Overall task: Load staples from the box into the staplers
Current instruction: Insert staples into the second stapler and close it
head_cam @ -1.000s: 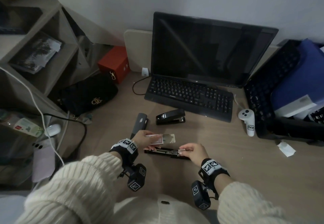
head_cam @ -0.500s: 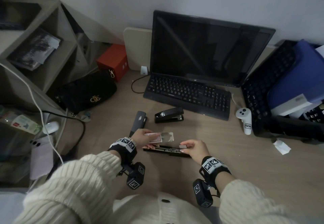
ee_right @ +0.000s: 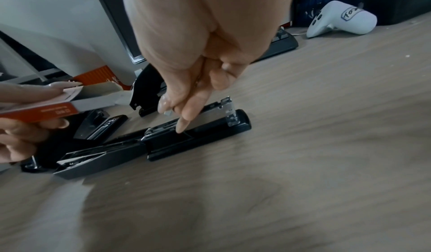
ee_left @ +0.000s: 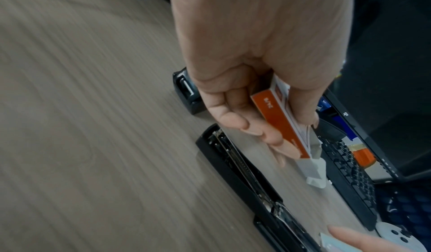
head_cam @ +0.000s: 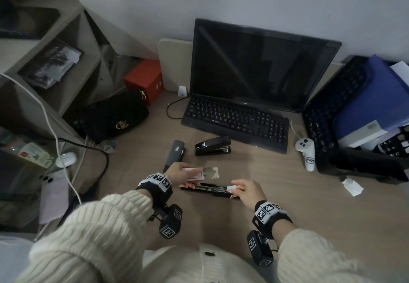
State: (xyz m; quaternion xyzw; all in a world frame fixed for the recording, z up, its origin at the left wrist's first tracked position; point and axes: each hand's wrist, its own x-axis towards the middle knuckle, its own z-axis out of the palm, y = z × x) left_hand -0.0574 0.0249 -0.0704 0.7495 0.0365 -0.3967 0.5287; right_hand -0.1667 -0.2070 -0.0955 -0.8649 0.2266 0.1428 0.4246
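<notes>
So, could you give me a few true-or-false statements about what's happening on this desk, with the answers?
1. The left hand holds the orange staple box, its inner tray slid partly out. True.
2. The right hand is empty. False: it pinches a small strip of staples.
3. The stapler nearest the person lies opened out flat on the desk. True.
4. All three staplers are open. False: the black stapler by the keyboard is closed, and so, it seems, is the grey stapler.
5. The monitor shows a bright document. False: its screen is dark.
</notes>
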